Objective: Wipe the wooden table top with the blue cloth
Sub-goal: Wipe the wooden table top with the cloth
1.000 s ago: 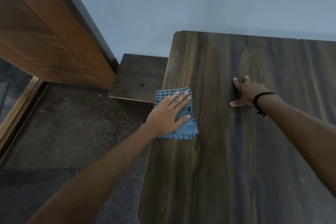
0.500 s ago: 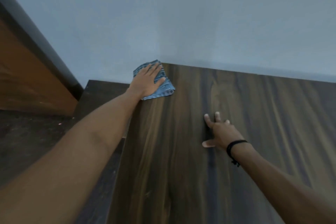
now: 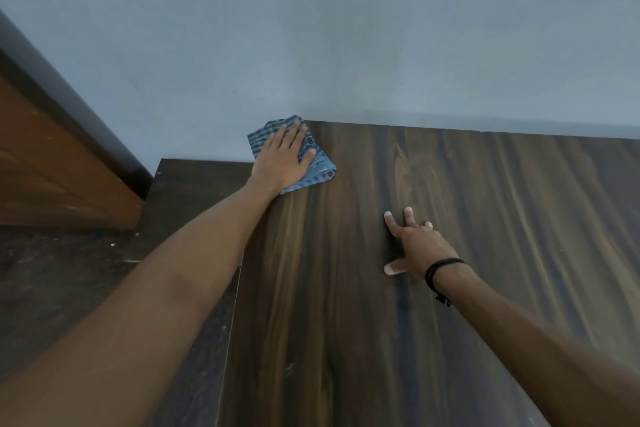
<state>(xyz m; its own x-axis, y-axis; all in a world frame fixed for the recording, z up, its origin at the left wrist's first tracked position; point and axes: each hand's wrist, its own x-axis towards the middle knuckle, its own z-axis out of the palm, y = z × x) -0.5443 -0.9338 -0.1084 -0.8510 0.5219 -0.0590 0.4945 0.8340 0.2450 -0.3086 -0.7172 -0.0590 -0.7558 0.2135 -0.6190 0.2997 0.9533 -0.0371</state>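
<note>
Pressed blue cloth at far left corner of table top with left hand, fingers straight; braced right hand, fingers spread; probably left most unwiped.

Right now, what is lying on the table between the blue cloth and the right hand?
Nothing. In the head view, only bare wooden table top separates the blue cloth from the right hand.

A plain pale blue-grey wall fills the upper view in soft, even light. At the left a brown wooden panel with a dark edge meets it. Below lie a dark speckled floor and a low dark wooden shelf against the wall
</note>
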